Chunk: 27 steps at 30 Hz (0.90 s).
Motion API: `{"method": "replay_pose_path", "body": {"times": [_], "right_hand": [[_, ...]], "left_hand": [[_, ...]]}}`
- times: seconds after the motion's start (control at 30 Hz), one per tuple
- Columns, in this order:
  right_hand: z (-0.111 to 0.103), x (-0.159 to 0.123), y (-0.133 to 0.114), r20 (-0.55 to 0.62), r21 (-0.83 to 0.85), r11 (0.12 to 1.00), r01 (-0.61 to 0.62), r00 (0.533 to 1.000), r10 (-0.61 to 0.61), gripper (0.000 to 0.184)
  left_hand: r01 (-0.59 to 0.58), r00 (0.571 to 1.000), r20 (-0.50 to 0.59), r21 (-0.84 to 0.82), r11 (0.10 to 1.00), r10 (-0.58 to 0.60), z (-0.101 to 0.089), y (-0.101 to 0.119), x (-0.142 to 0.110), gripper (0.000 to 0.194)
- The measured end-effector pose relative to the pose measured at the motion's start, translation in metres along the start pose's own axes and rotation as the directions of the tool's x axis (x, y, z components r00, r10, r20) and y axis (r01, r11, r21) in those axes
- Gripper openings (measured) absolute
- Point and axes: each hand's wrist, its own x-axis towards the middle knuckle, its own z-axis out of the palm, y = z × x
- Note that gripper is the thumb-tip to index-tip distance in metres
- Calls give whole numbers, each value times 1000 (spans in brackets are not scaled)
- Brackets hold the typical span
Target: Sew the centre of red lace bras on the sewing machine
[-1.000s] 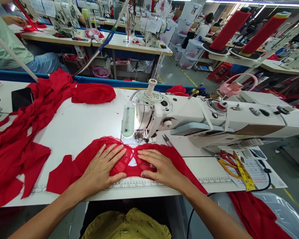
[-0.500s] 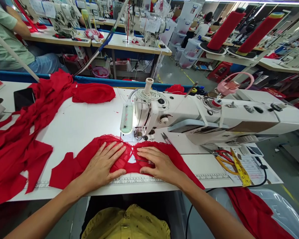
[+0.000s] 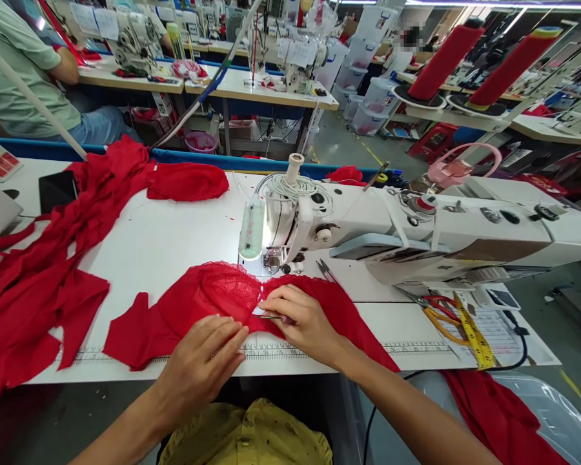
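A red lace bra (image 3: 208, 290) lies spread on the white sewing table, its lace edge just in front of the sewing machine's needle area (image 3: 272, 261). My left hand (image 3: 206, 352) is at the bra's lower edge, fingers bent and together, seeming to pinch the fabric; its thumb is mostly hidden. Over the middle of the bra, my right hand (image 3: 300, 320) is closed around a small pointed metal tool (image 3: 271, 316) with a dark reddish grip. The tool's tip points left, towards the gap between the cups. Its exact kind is too small to make out.
Tweezers (image 3: 326, 270) lie beside the machine bed. Orange-handled scissors (image 3: 440, 316) and a yellow tape measure (image 3: 474, 332) rest at the right. Red fabric pieces (image 3: 87, 239) and a dark phone (image 3: 58, 192) occupy the left. A clear bin (image 3: 552, 407) stands below right.
Both hands lay flat on the bra earlier. My left hand has drawn back to the lower edge and curled; my right hand has closed on the pointed tool. The view has shifted slightly.
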Motion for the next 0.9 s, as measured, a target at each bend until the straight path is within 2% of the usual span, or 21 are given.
{"method": "replay_pose_path", "body": {"times": [0.17,0.33,0.5,0.7,0.9], "right_hand": [[19,8,9,106,-100,994,-44,993,55,15],[19,10,13,149,-141,986,-86,983,107,15],[17,15,9,165,-144,980,-140,973,163,10],[18,19,6,154,-182,968,-174,967,203,5],[18,22,2,163,-192,958,-213,956,245,6]], "left_hand": [[-7,999,32,71,997,5,13,8,-20,33],[64,998,4,69,996,-65,13,8,-34,34],[130,991,28,84,988,-133,12,10,-25,38],[96,995,-7,172,980,-96,14,12,-15,33],[79,997,-19,100,992,-78,20,14,-15,30]]}}
